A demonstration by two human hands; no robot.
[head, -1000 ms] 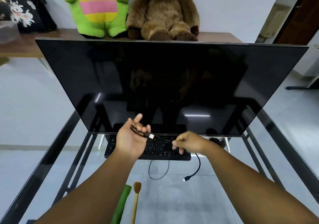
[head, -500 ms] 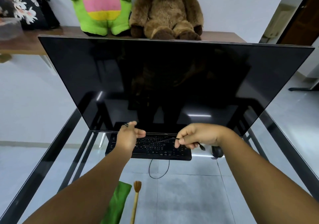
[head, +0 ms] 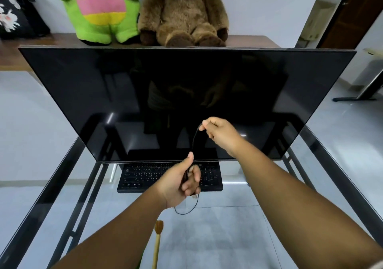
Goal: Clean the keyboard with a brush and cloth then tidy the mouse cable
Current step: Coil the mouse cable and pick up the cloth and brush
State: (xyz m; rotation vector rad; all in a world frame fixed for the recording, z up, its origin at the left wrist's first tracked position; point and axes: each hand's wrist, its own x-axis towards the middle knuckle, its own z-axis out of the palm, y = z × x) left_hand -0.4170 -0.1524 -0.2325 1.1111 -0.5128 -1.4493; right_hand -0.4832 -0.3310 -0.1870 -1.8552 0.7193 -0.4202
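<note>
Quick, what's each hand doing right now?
Left hand: closed, gripping the cable.
Right hand: closed, pinching the cable higher up.

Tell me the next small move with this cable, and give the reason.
Probably bring the right hand down to lay its pinched stretch of cable into the left hand, which already grips gathered cable above the keyboard; a slack loop hangs below that fist.

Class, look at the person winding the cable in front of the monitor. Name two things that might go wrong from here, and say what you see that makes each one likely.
1. The right hand pinches the cable close to the monitor; a wider pull might knock the screen.
2. A loose loop hangs below the left hand, over the keyboard; it might snag or slip out of the coil.
</note>
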